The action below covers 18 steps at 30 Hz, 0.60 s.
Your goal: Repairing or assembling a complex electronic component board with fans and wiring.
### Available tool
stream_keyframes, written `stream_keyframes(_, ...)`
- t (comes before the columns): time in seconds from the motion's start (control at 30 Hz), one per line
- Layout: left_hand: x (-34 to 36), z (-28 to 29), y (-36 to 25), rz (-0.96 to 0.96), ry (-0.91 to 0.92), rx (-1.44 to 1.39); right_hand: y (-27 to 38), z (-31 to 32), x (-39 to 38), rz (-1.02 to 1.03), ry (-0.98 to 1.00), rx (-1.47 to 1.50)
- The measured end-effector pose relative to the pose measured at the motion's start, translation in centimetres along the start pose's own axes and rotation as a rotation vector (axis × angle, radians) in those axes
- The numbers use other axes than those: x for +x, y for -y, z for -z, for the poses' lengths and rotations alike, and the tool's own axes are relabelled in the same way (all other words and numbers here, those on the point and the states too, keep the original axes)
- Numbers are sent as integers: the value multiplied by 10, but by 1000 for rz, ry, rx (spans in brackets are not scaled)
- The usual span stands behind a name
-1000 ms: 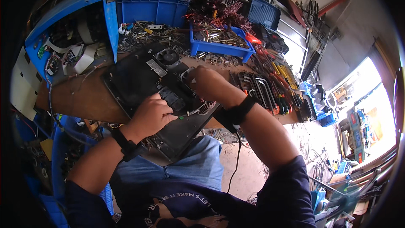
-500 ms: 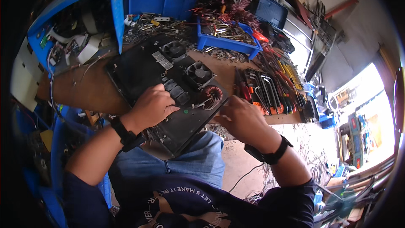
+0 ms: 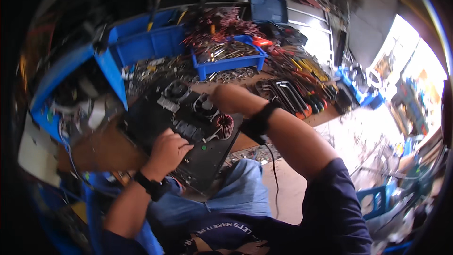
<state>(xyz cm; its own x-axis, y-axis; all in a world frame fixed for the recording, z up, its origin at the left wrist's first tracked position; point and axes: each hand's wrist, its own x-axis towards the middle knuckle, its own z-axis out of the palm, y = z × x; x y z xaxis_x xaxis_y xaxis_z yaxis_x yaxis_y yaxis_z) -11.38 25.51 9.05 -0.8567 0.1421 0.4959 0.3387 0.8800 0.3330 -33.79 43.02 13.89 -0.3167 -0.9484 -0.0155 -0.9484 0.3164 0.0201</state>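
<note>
A large black circuit board [image 3: 155, 118] lies tilted across the wooden bench edge and my lap. It carries black round parts and a copper-wound ring coil [image 3: 225, 126]. My left hand [image 3: 167, 151] presses down on the board's near middle, fingers curled over its components. My right hand [image 3: 226, 98] rests at the board's far right edge, just beyond the round parts; what its fingers grip is hidden. Both wrists wear black bands.
A blue bin of metal parts [image 3: 229, 56] stands behind the board, a bigger blue bin [image 3: 146, 42] at its left. Hex keys and pliers [image 3: 288, 92] lie on the bench at right. A black cable [image 3: 273, 174] hangs from my right wrist.
My right hand has moved from the board's near right corner up to its far right edge. My head has turned, shifting the scene. The left hand stays on the board.
</note>
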Motion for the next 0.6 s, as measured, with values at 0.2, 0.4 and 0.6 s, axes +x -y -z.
stream_keyframes(0.2, 2, -1, -6, 0, 42, -18, 85, 45, -26, -141, 36, 239)
stream_keyframes(0.4, -5, 3, 5, -12, 21, 4, 111, 36, -83, 58, 60, -41)
stream_keyframes(0.6, -4, 8, -2, 9, 29, -56, 61, 33, -121, -258, 130, -228)
